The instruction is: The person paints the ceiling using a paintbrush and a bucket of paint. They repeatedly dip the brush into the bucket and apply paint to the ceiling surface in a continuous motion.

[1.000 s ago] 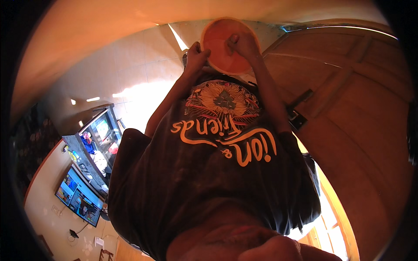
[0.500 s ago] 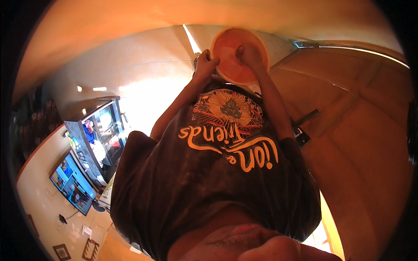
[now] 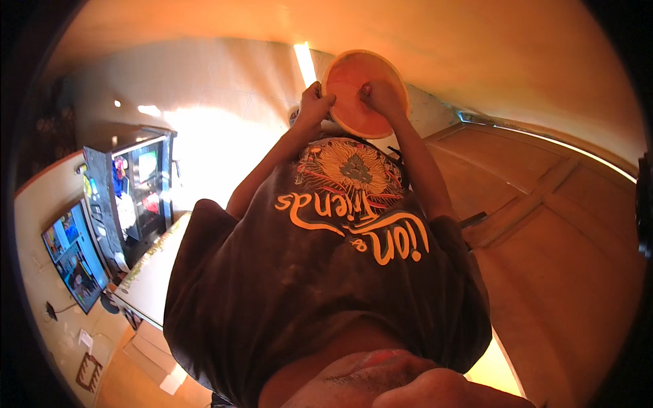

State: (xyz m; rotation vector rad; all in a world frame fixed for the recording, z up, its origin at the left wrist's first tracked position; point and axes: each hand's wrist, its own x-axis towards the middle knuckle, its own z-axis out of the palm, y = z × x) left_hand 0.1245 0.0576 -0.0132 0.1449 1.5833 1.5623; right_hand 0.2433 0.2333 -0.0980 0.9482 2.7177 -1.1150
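Note:
In front of my chest is a round, orange-red plastic basin [image 3: 347, 71] with a paler rim, its open top facing me. My left hand [image 3: 313, 109] is closed on the left side of the rim, thumb along the edge. Inside the basin, toward its right side, my right hand [image 3: 383, 97] is curled with its fingers pressed together. What those fingers hold, if anything, cannot be made out. No contents can be told apart from the basin's reddish inside.
To the left stand a dark cabinet [image 3: 129, 197] with things on its shelves, a switched-on screen [image 3: 75, 255] on the wall, and a pale table [image 3: 146, 279]. A brown panelled door [image 3: 537, 224] is on the right. Bright sunlight falls on the floor [image 3: 218, 149].
The view has turned a little, so the cabinet and screen sit further left. The basin and both hands appear slightly lower and leftward. My grip on the rim is unchanged.

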